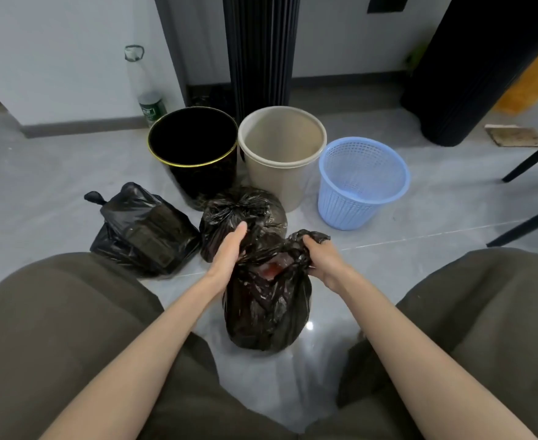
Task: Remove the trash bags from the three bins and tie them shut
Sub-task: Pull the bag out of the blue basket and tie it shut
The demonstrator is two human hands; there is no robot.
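Three bins stand in a row on the floor: a black bin with a gold rim [194, 154], a beige bin [282, 150] and a blue mesh basket [361, 182]. All three look bare inside. Two knotted black trash bags lie in front of them, one at the left [140, 230] and one in the middle [245, 214]. A third black bag [267, 309] stands between my knees, with something red showing at its mouth. My right hand [320, 258] grips a bunched flap of that bag. My left hand [229, 249] rests flat against the bag's left top, fingers straight.
A clear plastic bottle [145, 90] leans on the wall behind the black bin. A tall dark ribbed column [259, 52] rises behind the bins, a dark cylinder [471, 74] at the right. Black chair legs [531, 160] cross the right edge. My knees fill the lower corners.
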